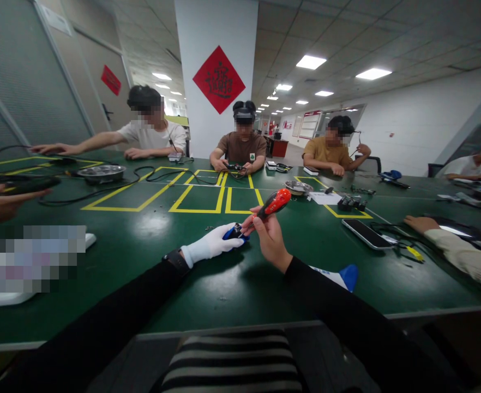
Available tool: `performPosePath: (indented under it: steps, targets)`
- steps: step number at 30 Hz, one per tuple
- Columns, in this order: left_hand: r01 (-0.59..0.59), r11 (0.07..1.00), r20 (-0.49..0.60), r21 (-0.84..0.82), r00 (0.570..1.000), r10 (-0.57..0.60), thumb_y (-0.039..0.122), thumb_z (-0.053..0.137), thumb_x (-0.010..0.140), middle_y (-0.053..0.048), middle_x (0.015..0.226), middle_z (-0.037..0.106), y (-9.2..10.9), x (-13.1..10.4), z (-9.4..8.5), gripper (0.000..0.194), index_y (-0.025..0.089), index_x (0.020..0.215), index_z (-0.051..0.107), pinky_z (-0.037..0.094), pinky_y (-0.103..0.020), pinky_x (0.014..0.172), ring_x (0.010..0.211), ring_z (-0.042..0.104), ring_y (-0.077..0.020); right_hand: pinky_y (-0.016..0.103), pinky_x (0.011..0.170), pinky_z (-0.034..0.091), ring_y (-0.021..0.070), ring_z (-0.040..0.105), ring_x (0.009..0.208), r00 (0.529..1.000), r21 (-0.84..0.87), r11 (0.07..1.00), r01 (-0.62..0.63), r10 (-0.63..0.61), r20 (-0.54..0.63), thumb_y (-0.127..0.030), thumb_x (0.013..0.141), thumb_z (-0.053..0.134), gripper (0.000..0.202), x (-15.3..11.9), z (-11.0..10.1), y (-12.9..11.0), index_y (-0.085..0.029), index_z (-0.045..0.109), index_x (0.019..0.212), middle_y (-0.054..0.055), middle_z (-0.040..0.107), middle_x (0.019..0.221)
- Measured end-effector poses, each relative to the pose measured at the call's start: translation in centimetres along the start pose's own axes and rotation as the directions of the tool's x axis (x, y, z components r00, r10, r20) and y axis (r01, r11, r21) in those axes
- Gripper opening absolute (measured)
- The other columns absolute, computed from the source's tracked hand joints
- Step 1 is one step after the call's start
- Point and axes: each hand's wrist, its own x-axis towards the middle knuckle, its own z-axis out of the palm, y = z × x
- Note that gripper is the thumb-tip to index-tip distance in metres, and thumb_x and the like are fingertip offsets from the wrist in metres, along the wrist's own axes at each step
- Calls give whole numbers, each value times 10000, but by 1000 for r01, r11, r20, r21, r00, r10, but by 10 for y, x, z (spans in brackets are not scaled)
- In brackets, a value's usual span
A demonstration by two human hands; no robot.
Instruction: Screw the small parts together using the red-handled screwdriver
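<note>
Between right-hand fingers (260,228), a red-and-black screwdriver (277,202)

A red screwdriver (276,202) slants down toward a blue part (232,233).

open tabletop (130,245) left of the hands (211,243), phone (366,234) obstructing farther right

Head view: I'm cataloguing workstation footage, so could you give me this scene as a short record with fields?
Left hand: white-gloved left hand, gripping a blue-and-dark item
Right hand: bare right hand, holding a red-and-black screwdriver
Tool contact: too small to tell
Surface: green table with yellow outlines
Right side: phone, lying flat
Opposite: seated person in a brown shirt
</note>
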Motion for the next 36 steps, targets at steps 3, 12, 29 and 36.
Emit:
performPosePath:
  steps: [3,12,29,36]
  targets:
    - [-6,1000,1,14,1000,6,444,624,802,9,807,574,1,0,0,406,160,1084,559,403,-221,556,591,470,-101,267,642,546,128,642,702,1000,8,1000,6,-6,5,-351,950,506,220,0,0,0,-208,487,1116,-2,631,825]
    - [-22,999,14,23,1000,22,455,610,807,6,797,562,3,0,-1,396,156,1062,562,398,-228,563,619,483,-116,272,653,546,125,639,693,1000,-4,1000,-5,5,0,-364,949,506,227,1,0,0,-209,491,1114,-4,635,820]
    - [-27,999,9,32,1000,26,438,622,810,-1,830,580,1,0,-2,406,141,1081,564,406,-238,595,632,489,-117,274,646,548,132,646,697,1000,-3,1000,-19,19,-10,-389,937,519,252,1,0,-1,-205,489,1106,-1,642,808]
    - [-21,999,19,26,1000,20,431,618,812,18,773,555,4,-3,-1,381,144,1052,549,385,-230,535,583,466,-109,282,645,543,138,649,698,1000,5,1000,-14,14,-9,-371,945,514,227,0,1,-2,-213,493,1107,1,641,814]
